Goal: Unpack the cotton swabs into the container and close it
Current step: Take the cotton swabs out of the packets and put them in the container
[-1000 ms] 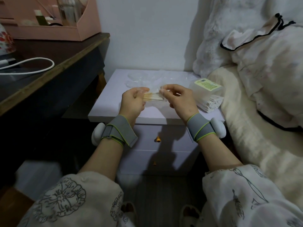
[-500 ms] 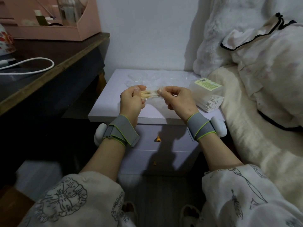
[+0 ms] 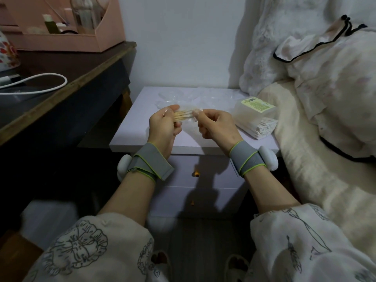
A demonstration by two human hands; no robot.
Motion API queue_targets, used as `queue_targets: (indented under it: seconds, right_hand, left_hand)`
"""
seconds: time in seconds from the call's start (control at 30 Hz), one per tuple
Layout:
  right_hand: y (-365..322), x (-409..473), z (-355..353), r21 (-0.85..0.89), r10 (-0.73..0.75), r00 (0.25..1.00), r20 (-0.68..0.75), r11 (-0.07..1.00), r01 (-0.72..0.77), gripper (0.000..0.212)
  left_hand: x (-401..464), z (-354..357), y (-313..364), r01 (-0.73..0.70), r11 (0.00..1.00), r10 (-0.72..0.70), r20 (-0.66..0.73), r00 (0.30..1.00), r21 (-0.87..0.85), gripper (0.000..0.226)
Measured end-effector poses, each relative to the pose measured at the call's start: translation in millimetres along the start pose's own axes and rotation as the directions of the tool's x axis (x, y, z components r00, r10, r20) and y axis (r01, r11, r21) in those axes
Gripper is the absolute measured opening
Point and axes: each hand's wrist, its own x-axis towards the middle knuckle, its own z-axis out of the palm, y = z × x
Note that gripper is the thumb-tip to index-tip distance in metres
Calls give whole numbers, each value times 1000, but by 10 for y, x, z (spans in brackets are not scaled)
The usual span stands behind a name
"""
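We see the swabs (image 3: 184,116), a small wooden-stemmed bundle in clear wrap, held level above the nightstand (image 3: 142,127). The left hand (image 3: 163,127) pinches their 9 o'clock end; the right hand (image 3: 216,126) pinches the 3 o'clock end. At 3 o'clock from the right hand lies a labelled pack (image 3: 255,117) on the nightstand; crumpled plastic (image 3: 183,98) sits at 12.

A nightstand (image 3: 142,137) stands between a desk (image 3: 61,94) on the left and a bed (image 3: 315,159) on the right.
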Motion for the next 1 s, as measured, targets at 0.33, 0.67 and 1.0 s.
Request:
queue_targets:
  seconds: [0.33, 0.67, 1.0]
  right_hand:
    - [93, 72, 44, -337, -175, 968, -181, 935, 106, 19]
    - [64, 148, 25, -384, -199, 900, -389, 923, 38, 44]
    - [20, 112, -91, -454, -238, 881, -410, 890, 29, 38]
  left_hand:
    - [-7, 101, -65, -122, 943, 95, 98, 991, 311, 31]
    - [-41, 210, -10, -99, 982, 63, 218, 974, 158, 29]
    - [60, 129, -9, -38, 994, 37, 5, 999, 105, 25]
